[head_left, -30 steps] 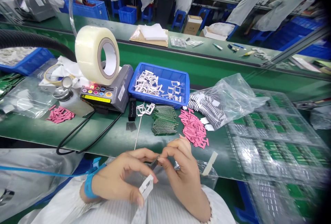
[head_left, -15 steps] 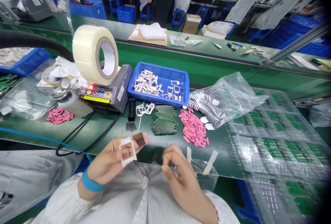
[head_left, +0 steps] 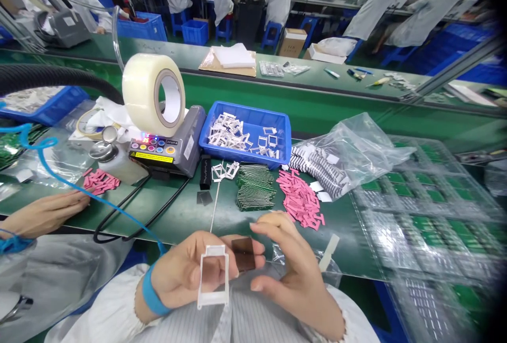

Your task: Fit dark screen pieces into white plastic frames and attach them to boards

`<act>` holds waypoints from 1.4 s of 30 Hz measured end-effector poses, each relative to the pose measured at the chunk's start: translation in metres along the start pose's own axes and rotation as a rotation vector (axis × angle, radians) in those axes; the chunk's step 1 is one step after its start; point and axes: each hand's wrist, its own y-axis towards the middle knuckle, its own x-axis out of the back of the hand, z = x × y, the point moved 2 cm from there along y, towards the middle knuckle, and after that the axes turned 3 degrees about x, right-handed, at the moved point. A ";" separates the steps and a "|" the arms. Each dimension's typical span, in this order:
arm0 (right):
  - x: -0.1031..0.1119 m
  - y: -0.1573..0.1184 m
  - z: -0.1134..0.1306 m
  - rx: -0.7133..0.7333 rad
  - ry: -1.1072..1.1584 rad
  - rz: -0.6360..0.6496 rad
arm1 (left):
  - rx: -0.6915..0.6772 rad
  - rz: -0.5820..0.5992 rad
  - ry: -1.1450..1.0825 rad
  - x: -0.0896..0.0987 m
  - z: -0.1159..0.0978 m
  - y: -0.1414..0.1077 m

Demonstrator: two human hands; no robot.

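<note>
My left hand point(head_left: 190, 269) is raised in front of my chest and holds a white rectangular frame point(head_left: 213, 277) upright. A small dark brown translucent square point(head_left: 243, 254) rests against the fingers of that hand, to the right of the frame. My right hand point(head_left: 287, 264) curves around the square's right side, fingers above and thumb below. It appears to hold nothing. I cannot tell whether its fingers touch the square.
On the green bench are a blue tray point(head_left: 245, 134) of white frames, green strips point(head_left: 255, 187), pink strips point(head_left: 300, 199), a tape dispenser point(head_left: 164, 153) and a transparent tray of green boards point(head_left: 428, 227). A co-worker's hand point(head_left: 43, 213) reaches in at left.
Both hands have risen and come closer together since the earlier frames. The frame and dark square now stand upright in view. A co-worker's hand has entered at left.
</note>
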 end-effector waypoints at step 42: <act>0.075 -0.009 -0.051 -0.131 -0.820 0.247 | 0.263 -0.141 -0.224 0.039 0.038 0.010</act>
